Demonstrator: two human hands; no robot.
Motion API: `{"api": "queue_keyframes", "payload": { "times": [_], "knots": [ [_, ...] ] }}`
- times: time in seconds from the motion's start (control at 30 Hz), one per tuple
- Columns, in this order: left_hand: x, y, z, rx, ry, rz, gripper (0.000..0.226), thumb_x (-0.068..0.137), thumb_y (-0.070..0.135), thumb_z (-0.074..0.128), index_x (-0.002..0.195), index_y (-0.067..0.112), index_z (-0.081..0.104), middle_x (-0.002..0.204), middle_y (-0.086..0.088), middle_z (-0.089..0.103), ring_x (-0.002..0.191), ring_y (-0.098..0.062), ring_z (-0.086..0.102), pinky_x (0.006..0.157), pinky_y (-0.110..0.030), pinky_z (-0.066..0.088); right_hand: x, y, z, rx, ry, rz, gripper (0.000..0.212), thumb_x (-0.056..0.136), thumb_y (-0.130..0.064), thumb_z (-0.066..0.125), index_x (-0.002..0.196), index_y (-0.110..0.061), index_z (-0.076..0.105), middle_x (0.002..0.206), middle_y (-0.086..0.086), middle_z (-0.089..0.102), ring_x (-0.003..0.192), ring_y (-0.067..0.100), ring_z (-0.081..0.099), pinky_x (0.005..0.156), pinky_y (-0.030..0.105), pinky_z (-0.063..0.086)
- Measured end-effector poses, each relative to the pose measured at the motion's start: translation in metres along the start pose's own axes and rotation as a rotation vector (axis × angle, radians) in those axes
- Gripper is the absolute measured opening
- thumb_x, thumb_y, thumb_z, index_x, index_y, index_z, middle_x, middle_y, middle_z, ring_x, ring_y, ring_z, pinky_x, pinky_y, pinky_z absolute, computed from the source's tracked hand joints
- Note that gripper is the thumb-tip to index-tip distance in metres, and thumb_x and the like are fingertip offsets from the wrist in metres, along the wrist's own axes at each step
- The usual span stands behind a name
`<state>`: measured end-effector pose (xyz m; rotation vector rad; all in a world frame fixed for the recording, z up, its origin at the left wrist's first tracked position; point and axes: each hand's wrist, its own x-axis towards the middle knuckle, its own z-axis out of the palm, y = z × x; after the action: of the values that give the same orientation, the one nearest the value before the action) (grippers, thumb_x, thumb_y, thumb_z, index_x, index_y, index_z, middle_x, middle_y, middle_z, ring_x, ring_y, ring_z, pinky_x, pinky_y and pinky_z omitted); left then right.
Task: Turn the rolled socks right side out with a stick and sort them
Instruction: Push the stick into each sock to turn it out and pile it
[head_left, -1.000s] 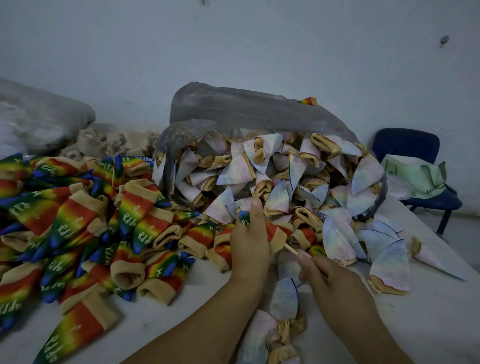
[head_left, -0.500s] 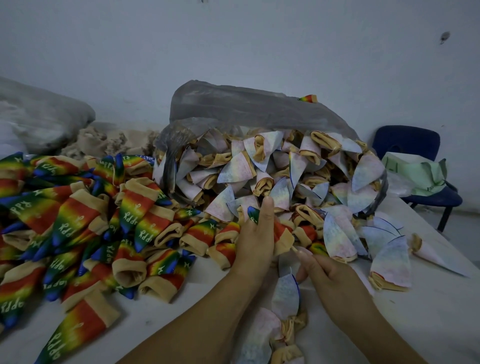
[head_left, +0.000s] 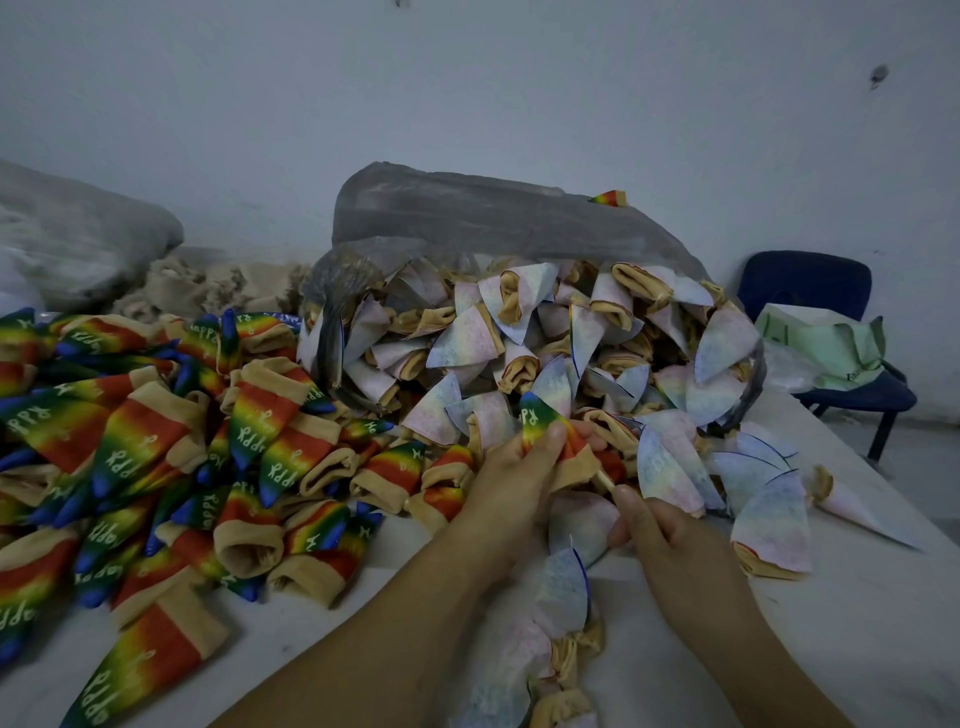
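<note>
**Sock mid-turn on the stick, big heap done, full bag to go**

Progress, judged from the piles: a large heap of turned socks, rainbow side out, covers the left of the worktop. That part looks done. Left to do: the grey plastic bag lies on its side, packed with pale rolled socks that show their faded inner side and tan cuffs. More of them spill onto the worktop to the right and lie close in front of the person. How deep the bag goes is hidden, so the share remaining is unclear, but it looks like a lot.

One sock is in work now, held just in front of the bag mouth. Its blue-green toe points up, white lettering shows, then a red band and a tan cuff at the bottom. It appears fully or nearly right side out. The left hand has its grip clamped on the sock, thumb across the rainbow part. The right hand has its grip closed round the stick, whose pale end shows between thumb and cuff and seems to run into the cuff.
</note>
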<state>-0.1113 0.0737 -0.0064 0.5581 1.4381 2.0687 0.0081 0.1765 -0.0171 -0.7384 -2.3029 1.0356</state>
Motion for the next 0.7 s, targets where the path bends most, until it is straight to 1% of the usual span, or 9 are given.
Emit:
{"api": "queue_keyframes", "payload": {
  "times": [0.1, 0.2, 0.27, 0.33, 0.4, 0.47, 0.6, 0.67, 0.7],
  "knots": [
    [0.000, -0.002, -0.001, 0.111, 0.094, 0.063, 0.033, 0.097, 0.037, 0.057, 0.101, 0.009, 0.074, 0.100, -0.014, 0.075, 0.100, -0.029, 0.071, 0.095, -0.046, 0.055, 0.001, 0.001, 0.000, -0.064, 0.023, -0.022, 0.054, 0.074, -0.071, 0.028, 0.060, -0.029, 0.059, 0.059, -0.010, 0.062, 0.066, -0.008, 0.055, 0.054, 0.019, 0.034],
    [0.003, 0.000, -0.001, 0.065, 0.152, 0.102, 0.036, 0.083, 0.046, 0.069, 0.092, 0.012, 0.073, 0.098, -0.017, 0.074, 0.099, -0.034, 0.070, 0.094, -0.051, 0.054, -0.001, 0.002, 0.002, -0.156, 0.006, -0.102, 0.054, 0.075, -0.071, 0.025, 0.070, -0.030, 0.059, 0.063, -0.011, 0.063, 0.063, -0.001, 0.057, 0.055, 0.022, 0.041],
    [0.006, -0.001, -0.001, 0.046, 0.175, 0.125, 0.030, 0.075, 0.049, 0.071, 0.082, 0.020, 0.070, 0.091, -0.011, 0.076, 0.092, -0.027, 0.072, 0.084, -0.042, 0.059, -0.002, 0.001, 0.003, -0.211, -0.012, -0.158, 0.057, 0.077, -0.069, 0.023, 0.080, -0.026, 0.061, 0.071, -0.006, 0.065, 0.064, 0.004, 0.057, 0.060, 0.029, 0.047],
    [0.008, -0.001, -0.003, 0.052, 0.211, 0.164, 0.031, 0.075, 0.051, 0.071, 0.079, 0.021, 0.065, 0.075, 0.002, 0.073, 0.075, -0.012, 0.070, 0.066, -0.024, 0.056, -0.003, 0.000, 0.003, -0.258, -0.011, -0.193, 0.061, 0.078, -0.067, 0.020, 0.086, -0.023, 0.061, 0.076, -0.002, 0.066, 0.068, 0.007, 0.058, 0.064, 0.032, 0.049],
    [0.011, -0.002, -0.009, 0.042, 0.266, 0.188, 0.031, 0.081, 0.051, 0.069, 0.084, 0.020, 0.065, 0.070, 0.007, 0.070, 0.068, -0.007, 0.068, 0.062, -0.020, 0.053, -0.004, 0.000, 0.003, -0.303, -0.013, -0.214, 0.062, 0.077, -0.067, 0.016, 0.085, -0.025, 0.060, 0.073, -0.003, 0.064, 0.068, 0.006, 0.057, 0.064, 0.033, 0.048],
    [0.012, -0.001, -0.011, 0.034, 0.306, 0.183, 0.031, 0.083, 0.053, 0.068, 0.088, 0.022, 0.068, 0.075, 0.006, 0.071, 0.075, -0.010, 0.068, 0.071, -0.028, 0.055, -0.006, 0.000, 0.003, -0.336, -0.022, -0.236, 0.059, 0.076, -0.068, 0.014, 0.081, -0.028, 0.057, 0.064, -0.005, 0.057, 0.063, 0.004, 0.054, 0.061, 0.030, 0.045],
    [0.009, 0.001, -0.009, 0.019, 0.365, 0.152, 0.064, 0.066, 0.079, 0.053, 0.103, 0.029, 0.068, 0.098, 0.006, 0.071, 0.096, -0.012, 0.066, 0.091, -0.037, 0.053, -0.006, -0.001, 0.003, -0.327, 0.005, -0.245, 0.059, 0.075, -0.070, 0.014, 0.079, -0.029, 0.057, 0.062, -0.007, 0.058, 0.061, 0.004, 0.055, 0.058, 0.029, 0.044],
    [0.007, 0.002, -0.005, 0.033, 0.342, 0.125, 0.070, 0.078, 0.080, 0.042, 0.121, 0.029, 0.063, 0.122, -0.001, 0.065, 0.116, -0.019, 0.059, 0.103, -0.046, 0.046, -0.006, -0.002, 0.003, -0.290, 0.014, -0.220, 0.060, 0.075, -0.070, 0.015, 0.080, -0.030, 0.059, 0.064, -0.011, 0.062, 0.062, 0.002, 0.056, 0.055, 0.027, 0.044],
    [0.006, 0.003, -0.003, 0.037, 0.335, 0.104, 0.067, 0.086, 0.076, 0.039, 0.126, 0.026, 0.061, 0.127, -0.004, 0.062, 0.120, -0.023, 0.057, 0.106, -0.048, 0.044, -0.006, -0.001, 0.003, -0.269, 0.023, -0.210, 0.058, 0.075, -0.071, 0.015, 0.079, -0.032, 0.059, 0.061, -0.014, 0.060, 0.060, 0.000, 0.055, 0.052, 0.025, 0.040]
  ]
}}
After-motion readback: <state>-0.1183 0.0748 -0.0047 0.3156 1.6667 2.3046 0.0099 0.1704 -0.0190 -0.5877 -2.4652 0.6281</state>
